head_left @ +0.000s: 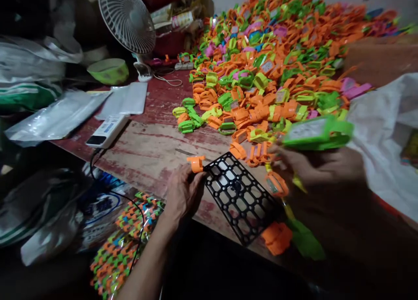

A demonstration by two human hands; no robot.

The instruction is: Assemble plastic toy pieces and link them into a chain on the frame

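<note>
My left hand (181, 194) is closed, with an orange toy watch (197, 163) at its fingertips. Its thumb lies by the corner of a black plastic grid tray (243, 185), which tilts over the table's front edge; whether the hand also grips the tray I cannot tell. On the right, my right hand (321, 166) is blurred and partly in shadow, its fingers curled at a large bright green toy watch (313, 133). Below it, an orange-rimmed watch (277, 184) lies by the tray's right side. Another orange piece (277, 238) and a green one (305, 241) sit at the tray's near end.
A big heap of colourful toy watches (257, 99) covers the back right of the worn red table (156, 145). A white power strip (107, 131), plastic bags (65, 112), a green bowl (109, 72) and a fan (127, 19) stand left. Packed watches (120, 243) lie below.
</note>
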